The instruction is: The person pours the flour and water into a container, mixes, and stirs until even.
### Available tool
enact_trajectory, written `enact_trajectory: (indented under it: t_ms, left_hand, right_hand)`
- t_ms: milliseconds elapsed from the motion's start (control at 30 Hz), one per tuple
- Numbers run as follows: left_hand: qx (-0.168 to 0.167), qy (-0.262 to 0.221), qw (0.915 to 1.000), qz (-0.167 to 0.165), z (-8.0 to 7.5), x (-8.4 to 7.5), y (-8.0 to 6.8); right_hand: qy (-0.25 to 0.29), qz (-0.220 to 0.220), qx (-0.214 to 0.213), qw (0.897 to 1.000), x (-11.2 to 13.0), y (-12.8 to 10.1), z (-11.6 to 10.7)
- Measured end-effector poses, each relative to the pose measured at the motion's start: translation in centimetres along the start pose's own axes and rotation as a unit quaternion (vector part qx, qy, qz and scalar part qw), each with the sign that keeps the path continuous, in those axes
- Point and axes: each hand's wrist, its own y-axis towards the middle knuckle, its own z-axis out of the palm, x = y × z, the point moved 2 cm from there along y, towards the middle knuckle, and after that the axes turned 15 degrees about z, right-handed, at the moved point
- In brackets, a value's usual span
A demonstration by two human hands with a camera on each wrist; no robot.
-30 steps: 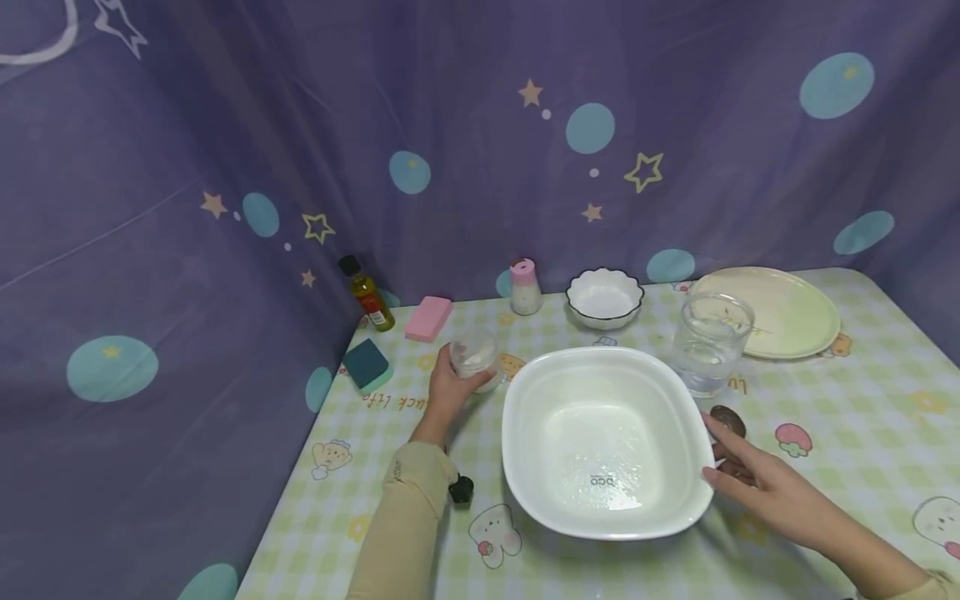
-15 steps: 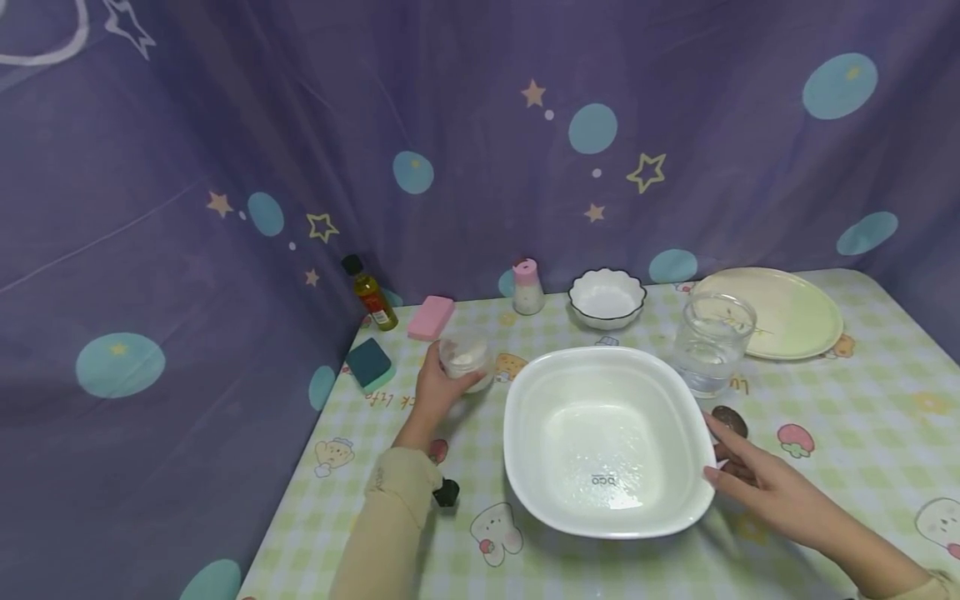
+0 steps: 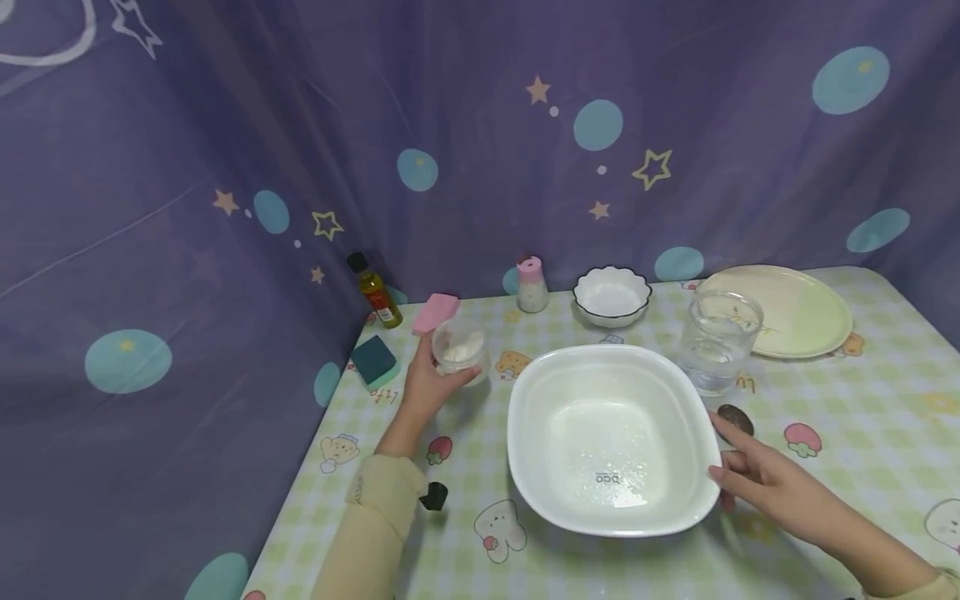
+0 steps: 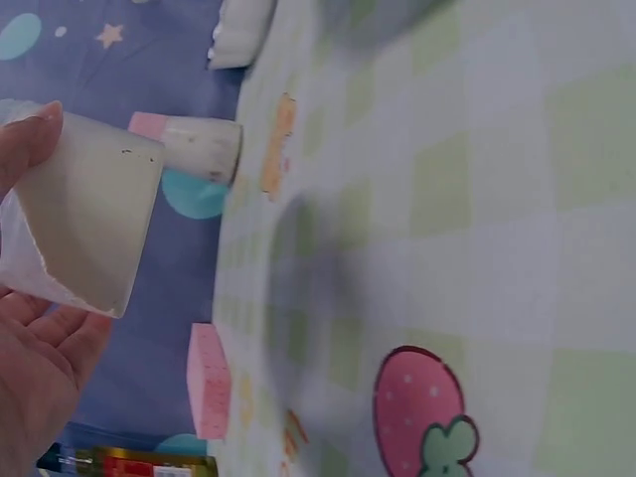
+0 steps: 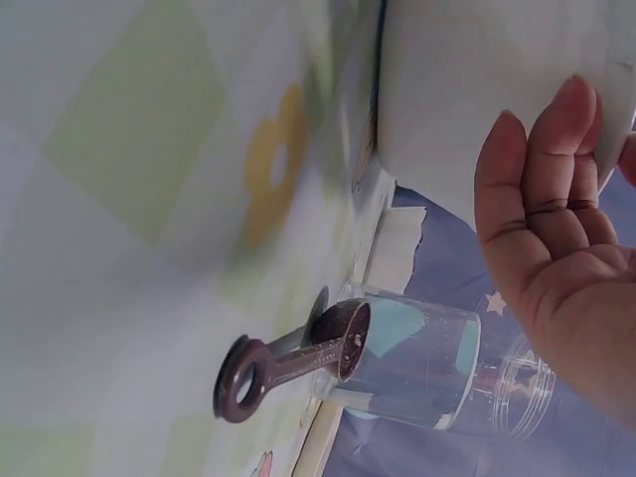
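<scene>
- Gripping small clear jar (image 3: 461, 354) of white powder in left hand (image 3: 429, 379), thumb and fingers round opposite sides.
- Lifted off tablecloth (image 3: 862, 475), left of white basin (image 3: 542, 442), near pink sponge (image 3: 437, 313) and dark green sponge (image 3: 374, 360).
- Pointing mouth-up, base toward table; long axis near vertical, slight lean.
- Resting right hand (image 3: 776, 485) against basin's right rim, fingers loosely bent; can't tell whether actually clasping it.
- Facing basin's hollow upward, set on table.
- Lying just beyond right hand: brown scoop (image 5: 298, 365), ring-ended handle.
- Standing behind scoop: larger clear jar (image 3: 716, 354), upright, beside plate (image 3: 802, 312).
</scene>
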Motion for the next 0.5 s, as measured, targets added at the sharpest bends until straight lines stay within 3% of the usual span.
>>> enact_trajectory:
  t_ms: [300,500]
  left_hand:
    - [-0.002,-0.053,0.9984,0.021,-0.4,-1.0,0.0]
    - [-0.004,-0.057,0.9978,0.033,-0.7,-1.6,-0.2]
  right_hand:
    - [0.032,-0.001,0.016,0.999,0.1,-0.1,-0.3]
    - [0.048,0.009,0.023,0.999,0.4,0.0,-0.2]
